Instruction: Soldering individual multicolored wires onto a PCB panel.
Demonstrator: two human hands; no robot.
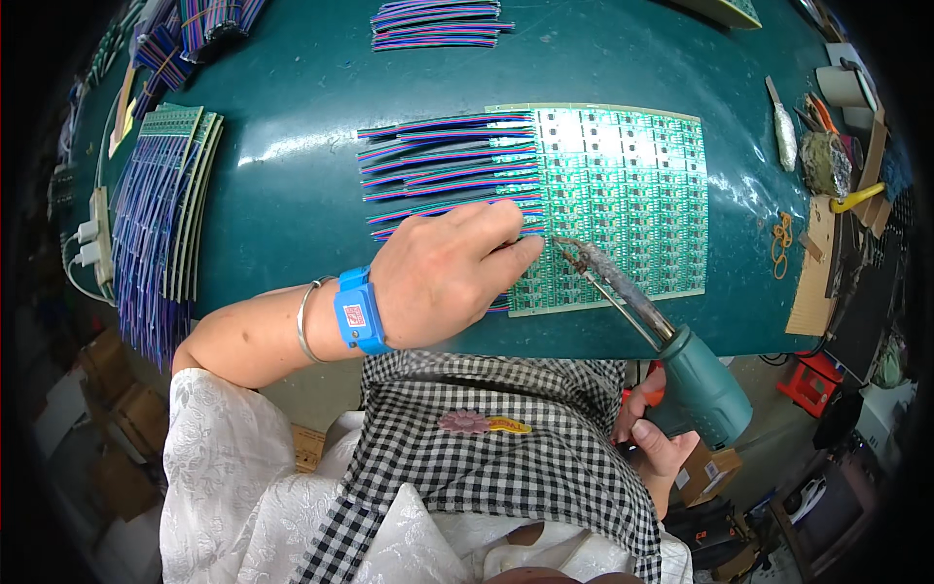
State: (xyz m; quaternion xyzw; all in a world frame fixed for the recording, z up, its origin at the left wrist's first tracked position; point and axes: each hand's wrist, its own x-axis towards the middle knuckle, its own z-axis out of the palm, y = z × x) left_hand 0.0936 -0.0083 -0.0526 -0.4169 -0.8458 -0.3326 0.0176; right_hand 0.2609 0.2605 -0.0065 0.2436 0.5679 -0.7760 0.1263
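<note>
A panel of small green circuit boards (pixel 623 209) lies flat on the green table. Along its left edge, short multicoloured ribbon cables (pixel 443 151) stick out to the left in rows. My left hand (pixel 443 263) is over the panel's lower left edge, thumb and forefinger pinched on a ribbon cable, whose body is mostly hidden by the hand. My right hand (pixel 654 438), below the table edge, grips a green soldering gun (pixel 710 389). The gun's tip points up and left, close to the left fingertips, at the row of cable ends.
Cable-fitted boards (pixel 161 214) are stacked at left beside a power strip (pixel 95 241). Ribbon cable bundles (pixel 443 24) lie at the far side. Rubber bands (pixel 780 245), a yellow-handled tool (pixel 858 198) and cardboard (pixel 809 292) are at right.
</note>
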